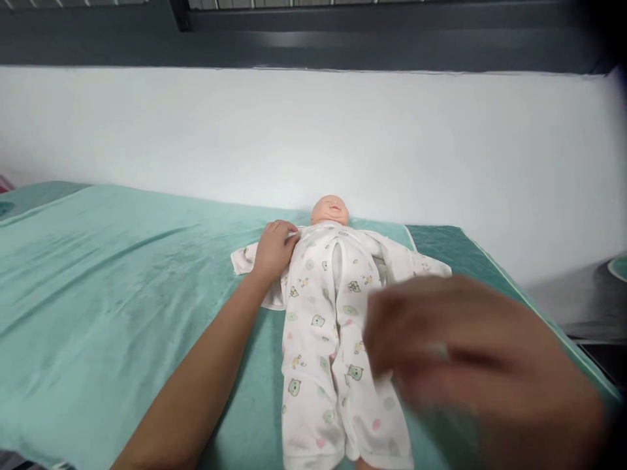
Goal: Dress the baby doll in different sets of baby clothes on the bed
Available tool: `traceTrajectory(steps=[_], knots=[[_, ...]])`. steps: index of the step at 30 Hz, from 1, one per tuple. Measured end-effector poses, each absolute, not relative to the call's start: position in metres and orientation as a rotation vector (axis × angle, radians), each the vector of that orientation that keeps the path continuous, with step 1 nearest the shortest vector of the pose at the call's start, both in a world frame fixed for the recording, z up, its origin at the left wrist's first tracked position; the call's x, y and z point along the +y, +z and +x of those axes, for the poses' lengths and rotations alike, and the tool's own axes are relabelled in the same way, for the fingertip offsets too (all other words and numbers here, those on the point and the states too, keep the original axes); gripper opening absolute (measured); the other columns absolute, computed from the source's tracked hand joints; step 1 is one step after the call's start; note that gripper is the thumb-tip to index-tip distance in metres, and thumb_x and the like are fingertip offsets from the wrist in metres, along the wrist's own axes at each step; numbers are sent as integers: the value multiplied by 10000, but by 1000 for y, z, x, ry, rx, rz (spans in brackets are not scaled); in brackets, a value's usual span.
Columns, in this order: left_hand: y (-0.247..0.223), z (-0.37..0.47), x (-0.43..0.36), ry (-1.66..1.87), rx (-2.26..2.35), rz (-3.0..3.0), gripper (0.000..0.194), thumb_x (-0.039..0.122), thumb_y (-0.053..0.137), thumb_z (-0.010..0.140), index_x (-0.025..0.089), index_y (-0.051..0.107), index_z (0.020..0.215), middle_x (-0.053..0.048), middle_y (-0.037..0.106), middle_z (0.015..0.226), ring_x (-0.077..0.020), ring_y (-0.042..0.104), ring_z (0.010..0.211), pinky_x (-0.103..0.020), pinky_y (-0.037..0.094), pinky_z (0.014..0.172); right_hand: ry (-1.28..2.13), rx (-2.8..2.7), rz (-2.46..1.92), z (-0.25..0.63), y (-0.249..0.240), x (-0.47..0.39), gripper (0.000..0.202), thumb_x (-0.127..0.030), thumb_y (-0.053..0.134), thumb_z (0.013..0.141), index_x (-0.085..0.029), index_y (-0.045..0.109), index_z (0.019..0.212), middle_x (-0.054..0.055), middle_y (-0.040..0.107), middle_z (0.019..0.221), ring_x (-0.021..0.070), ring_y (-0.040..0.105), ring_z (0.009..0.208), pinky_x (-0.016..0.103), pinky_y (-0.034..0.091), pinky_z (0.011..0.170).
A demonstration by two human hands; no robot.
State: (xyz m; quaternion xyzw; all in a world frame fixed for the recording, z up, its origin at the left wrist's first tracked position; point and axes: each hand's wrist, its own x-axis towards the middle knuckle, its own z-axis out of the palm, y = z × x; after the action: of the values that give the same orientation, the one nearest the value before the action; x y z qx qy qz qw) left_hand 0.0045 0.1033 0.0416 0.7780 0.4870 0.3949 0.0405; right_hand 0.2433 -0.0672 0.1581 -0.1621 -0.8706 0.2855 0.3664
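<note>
A baby doll (330, 209) lies on its back, its head near the wall. White clothing (318, 320) printed with small animals covers its body and legs, with the sleeves spread to both sides. My left hand (278, 247) rests at the doll's shoulder on the left, its thumb and fingers closed at the edge of the cloth. Large and smeared by motion, my right hand (441, 339) is above the leg of the clothing on the right; whether it holds anything cannot be made out.
A light green cover (122, 274) lies under the doll, with a darker green cloth (435, 245) at the right. Behind them rises a white wall (245, 137) below a dark frame (304, 39). A round object (618, 267) is at the right edge.
</note>
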Motion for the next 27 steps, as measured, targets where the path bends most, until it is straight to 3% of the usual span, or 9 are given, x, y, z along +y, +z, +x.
traceTrajectory(steps=[2,5,7,11,15,20,27], knots=[[40,-1,93,1204,1522,2393,112,249,521,899,207,614,946,-76,642,991,-238,551,1015,-381,426,957,779,-2100,-737,245,145,-30,154,-271,553,934,-268,651,816,-4,681,770,143,626,692,273,477,624],[36,-10,74,1155,1539,2399,158,219,488,894,219,639,943,-66,625,982,-228,563,1001,-361,445,915,620,-1590,-1188,259,95,19,176,-375,561,915,-237,623,825,-5,631,704,160,585,665,291,460,638],[34,-16,64,1049,1523,2404,195,204,478,876,224,656,952,-65,623,996,-224,584,974,-347,460,862,517,-1482,-1355,267,61,39,154,-374,598,871,-226,641,869,11,664,792,177,596,739,314,462,702],[30,-18,54,686,1545,2444,197,174,463,814,213,657,811,-78,668,914,-243,624,863,-333,439,687,512,-1502,-1435,275,28,48,202,-386,543,867,-227,664,892,33,702,892,204,612,828,350,456,775],[30,-14,53,528,1676,2337,220,190,454,785,224,671,802,-81,736,894,-264,653,805,-321,393,613,493,-1479,-1578,279,25,43,154,-336,543,822,-235,657,839,38,713,840,220,615,786,348,447,715],[37,-7,50,640,1562,2264,248,172,440,741,213,680,784,-93,760,919,-277,662,822,-342,438,673,595,-1698,-1555,285,22,36,96,-242,582,712,-223,665,757,38,728,818,232,610,772,347,458,708],[55,6,35,843,1537,2047,227,179,448,734,180,669,787,-121,753,968,-320,663,904,-404,488,770,1136,-1412,-1253,276,32,23,239,-301,617,746,-236,719,952,51,756,885,274,670,841,390,539,708]])
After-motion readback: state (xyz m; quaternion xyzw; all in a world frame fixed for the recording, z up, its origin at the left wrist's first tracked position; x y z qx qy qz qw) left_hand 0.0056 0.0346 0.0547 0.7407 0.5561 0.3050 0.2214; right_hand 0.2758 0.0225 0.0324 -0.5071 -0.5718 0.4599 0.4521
